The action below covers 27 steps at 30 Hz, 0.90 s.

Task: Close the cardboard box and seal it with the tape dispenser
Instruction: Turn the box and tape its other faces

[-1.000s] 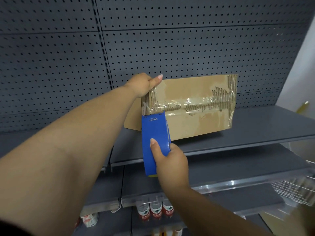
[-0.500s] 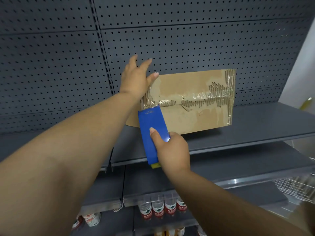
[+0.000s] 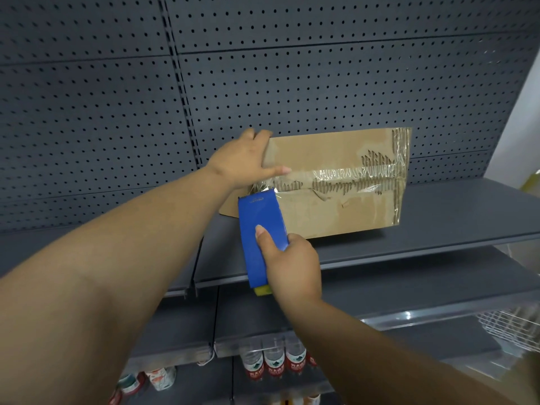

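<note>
A worn cardboard box stands on the grey shelf, its flaps shut and old clear tape and torn paper running along the seam. My left hand grips the box's upper left corner, thumb laid along the seam. My right hand holds the blue tape dispenser, index finger stretched on its flat top. The dispenser's front end touches the box's left end at the seam, where crumpled clear tape shows.
Behind the box is a grey pegboard wall. Lower shelves hold bottles with red labels and cups. A white wire basket juts out at the lower right. A loose flap sticks out at the box's lower left.
My left hand lifted off the box with spread fingers, then came back down and now grips the upper left corner. The dispenser stays at the box's left end.
</note>
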Each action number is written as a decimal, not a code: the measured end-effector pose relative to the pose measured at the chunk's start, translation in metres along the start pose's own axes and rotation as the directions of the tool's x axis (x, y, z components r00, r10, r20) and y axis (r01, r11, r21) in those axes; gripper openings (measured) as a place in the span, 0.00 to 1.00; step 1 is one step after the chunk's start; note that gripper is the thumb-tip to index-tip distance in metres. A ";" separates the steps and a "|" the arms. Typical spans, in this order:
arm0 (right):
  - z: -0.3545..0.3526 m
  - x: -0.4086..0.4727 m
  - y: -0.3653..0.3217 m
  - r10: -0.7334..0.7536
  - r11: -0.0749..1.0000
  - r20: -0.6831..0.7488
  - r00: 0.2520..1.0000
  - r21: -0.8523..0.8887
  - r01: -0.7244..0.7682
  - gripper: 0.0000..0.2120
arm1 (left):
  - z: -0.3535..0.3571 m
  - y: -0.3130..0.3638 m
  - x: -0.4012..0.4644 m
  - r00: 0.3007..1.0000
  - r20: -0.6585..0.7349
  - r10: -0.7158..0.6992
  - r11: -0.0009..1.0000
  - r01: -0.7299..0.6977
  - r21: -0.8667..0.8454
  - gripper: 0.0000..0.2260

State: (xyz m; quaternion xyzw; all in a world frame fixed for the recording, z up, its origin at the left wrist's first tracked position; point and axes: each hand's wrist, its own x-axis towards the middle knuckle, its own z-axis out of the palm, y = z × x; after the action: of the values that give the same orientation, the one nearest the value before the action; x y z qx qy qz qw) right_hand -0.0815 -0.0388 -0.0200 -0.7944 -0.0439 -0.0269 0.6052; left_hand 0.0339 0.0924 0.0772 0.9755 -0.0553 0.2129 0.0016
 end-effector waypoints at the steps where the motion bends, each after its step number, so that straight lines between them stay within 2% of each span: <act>1: 0.003 -0.001 0.001 0.004 1.000 0.004 1.000 0.013 -0.004 0.21 | 0.001 0.001 0.000 1.000 0.001 -0.011 1.000 0.011 0.011 0.38; 5: 0.012 -0.006 0.004 0.031 0.998 0.015 0.999 0.045 -0.032 0.20 | 0.004 0.008 0.003 0.997 -0.050 -0.063 0.995 0.067 0.070 0.36; 9: 0.013 -0.009 0.000 0.017 0.998 0.021 1.000 0.060 -0.018 0.19 | 0.002 0.010 0.010 0.994 -0.038 -0.106 0.991 0.109 0.083 0.35; 19: 0.014 0.007 -0.004 0.008 0.999 0.006 1.000 0.050 -0.009 0.19 | 0.001 0.008 0.030 0.988 -0.001 -0.155 0.988 0.155 -0.008 0.34; 27: 0.012 0.027 -0.014 0.006 0.998 -0.019 1.000 0.061 -0.005 0.22 | 0.000 0.002 0.047 0.988 0.008 -0.155 0.988 0.155 0.016 0.36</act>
State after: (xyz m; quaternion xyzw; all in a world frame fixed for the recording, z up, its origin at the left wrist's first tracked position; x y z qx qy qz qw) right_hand -0.0558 -0.0229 -0.0074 -0.7753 -0.0367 -0.0313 0.6298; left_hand 0.0767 0.0853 0.0964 0.9778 0.0225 0.2081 0.0105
